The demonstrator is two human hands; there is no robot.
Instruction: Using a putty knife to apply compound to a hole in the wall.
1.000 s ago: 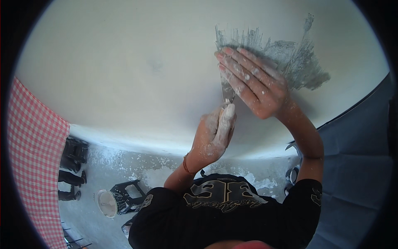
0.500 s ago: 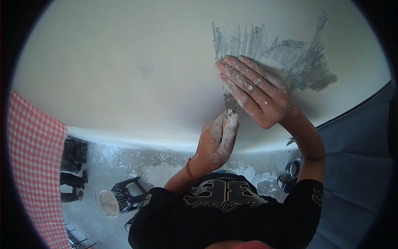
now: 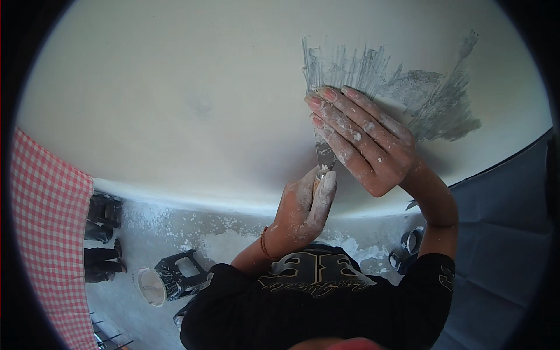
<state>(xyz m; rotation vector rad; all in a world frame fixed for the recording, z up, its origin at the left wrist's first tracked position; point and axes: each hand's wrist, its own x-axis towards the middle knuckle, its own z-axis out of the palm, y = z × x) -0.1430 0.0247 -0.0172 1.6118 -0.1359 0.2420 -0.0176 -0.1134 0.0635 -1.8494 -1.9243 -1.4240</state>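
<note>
My left hand point(image 3: 300, 201) is closed around the handle of a putty knife point(image 3: 324, 154), with the thumb along it. The blade points up the pale wall point(image 3: 175, 105). My right hand point(image 3: 367, 140) lies flat over the blade's upper part, fingers stretched out and close together, hiding the blade's tip. White smears and flecks cover both hands. Just beyond my fingertips, a scraped grey patch point(image 3: 344, 64) shows vertical streaks. It runs on to the right into a rougher grey area point(image 3: 443, 108).
White specks lie on the floor point(image 3: 227, 219). At lower left are a dark stool point(image 3: 186, 271) and a bucket point(image 3: 153, 287). A red-checked cloth point(image 3: 49, 221) hangs left, near people's dark-clothed legs point(image 3: 102, 263). A grey-blue sheet point(image 3: 501, 233) and dark containers point(image 3: 411, 240) are on the right.
The hands, putty knife and grey patch all sit slightly lower in the picture, as the view has shifted. My hold on the knife looks the same.
</note>
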